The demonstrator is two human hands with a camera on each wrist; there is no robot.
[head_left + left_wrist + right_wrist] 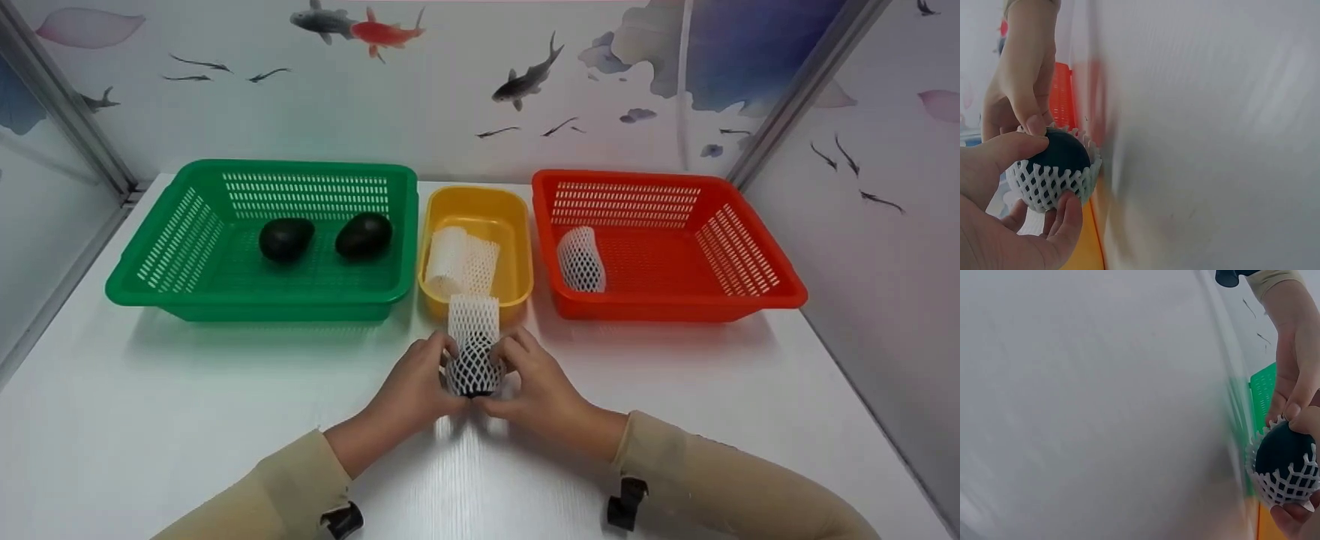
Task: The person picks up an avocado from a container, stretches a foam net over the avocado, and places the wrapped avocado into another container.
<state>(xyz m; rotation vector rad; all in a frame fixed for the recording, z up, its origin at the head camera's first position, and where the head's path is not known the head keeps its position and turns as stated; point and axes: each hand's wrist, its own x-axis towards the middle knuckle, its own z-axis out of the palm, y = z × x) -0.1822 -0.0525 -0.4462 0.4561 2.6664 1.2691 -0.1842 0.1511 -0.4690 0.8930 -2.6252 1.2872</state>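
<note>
Both hands hold a dark avocado point(1067, 152) partly inside a white foam net sleeve point(472, 319), low over the table in front of the yellow bin. My left hand point(420, 381) grips it from the left and my right hand point(541, 384) from the right. In the wrist views, the thumbs press on the bare dark end while other fingers hold the netting. The sleeve's far part stretches past the fruit toward the yellow bin point(514, 217). Some fingers are hidden behind the sleeve in each wrist view.
Two dark avocados, one left point(286, 240) and one right point(364, 235), lie in the green basket point(262, 309). White foam sleeves point(448, 261) fill part of the yellow bin. A net-wrapped avocado point(581, 262) sits inside the red basket point(675, 306). Printed panels point(450, 112) border the white table point(225, 397).
</note>
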